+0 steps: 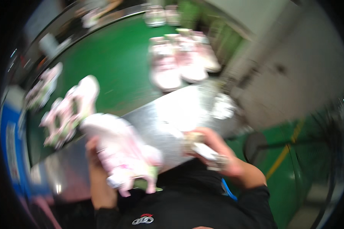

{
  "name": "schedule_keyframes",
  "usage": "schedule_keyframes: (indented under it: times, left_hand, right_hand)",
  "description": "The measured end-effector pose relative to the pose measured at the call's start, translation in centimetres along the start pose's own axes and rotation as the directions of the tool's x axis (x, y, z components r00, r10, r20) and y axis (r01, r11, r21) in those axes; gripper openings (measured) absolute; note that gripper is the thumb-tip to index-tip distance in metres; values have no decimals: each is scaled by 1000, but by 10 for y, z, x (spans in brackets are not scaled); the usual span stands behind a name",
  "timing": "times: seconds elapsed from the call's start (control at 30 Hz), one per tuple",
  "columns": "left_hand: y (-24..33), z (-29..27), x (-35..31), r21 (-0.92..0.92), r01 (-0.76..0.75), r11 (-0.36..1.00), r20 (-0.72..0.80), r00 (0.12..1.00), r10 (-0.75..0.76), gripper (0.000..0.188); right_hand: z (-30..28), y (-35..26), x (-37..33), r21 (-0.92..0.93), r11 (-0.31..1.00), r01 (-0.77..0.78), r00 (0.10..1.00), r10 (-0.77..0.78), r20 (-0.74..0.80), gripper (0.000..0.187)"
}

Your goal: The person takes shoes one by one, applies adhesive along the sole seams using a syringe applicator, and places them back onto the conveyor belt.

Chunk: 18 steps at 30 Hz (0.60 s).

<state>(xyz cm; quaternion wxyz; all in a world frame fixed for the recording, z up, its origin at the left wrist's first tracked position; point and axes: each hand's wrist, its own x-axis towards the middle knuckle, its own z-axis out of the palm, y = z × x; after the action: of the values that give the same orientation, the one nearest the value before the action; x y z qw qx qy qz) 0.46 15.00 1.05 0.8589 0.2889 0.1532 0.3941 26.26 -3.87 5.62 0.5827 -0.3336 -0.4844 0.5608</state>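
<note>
A pink and white shoe (120,147) with green trim is gripped by my left hand (93,150), its toe pointing up and away and its heel end toward my body. My fingers lie along the shoe's left side and are partly hidden behind it. Closed in my right hand (223,154) is a short white object (205,151) with a tan-brown end; blur hides its exact kind. The two hands are apart, both above or near a shiny metal ledge (147,124).
Beyond the ledge lies a green work surface (114,65). Several pink and white shoes (166,68) stand at its far right, more pink shoes (70,108) at its left. Crumpled whitish material (223,107) sits on the ledge's right. A blue panel (11,137) stands far left.
</note>
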Motion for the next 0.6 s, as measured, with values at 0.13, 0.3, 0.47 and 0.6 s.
schedule_keyframes:
  times: [0.13, 0.3, 0.47, 0.6]
  left_hand:
    - [9, -11, -23, 200, -126, 972, 25, 992, 124, 58]
    - [9, 0, -20, 217, -192, 957, 129, 978, 167, 59]
    - [10, -3, -22, 220, -228, 949, 253, 952, 170, 60]
    - [10, 2, -18, 297, -282, 912, 308, 933, 189, 64]
  right_hand:
    - [29, -14, 19, 307, 950, 60, 998, -58, -16, 114]
    - [44, -14, 54, 402, 916, 12, 979, -93, 183, 93]
    - [60, -15, 72, 412, 910, -44, 973, -55, 225, 87]
    - [65, -19, 74, 385, 921, -60, 975, -28, 220, 84]
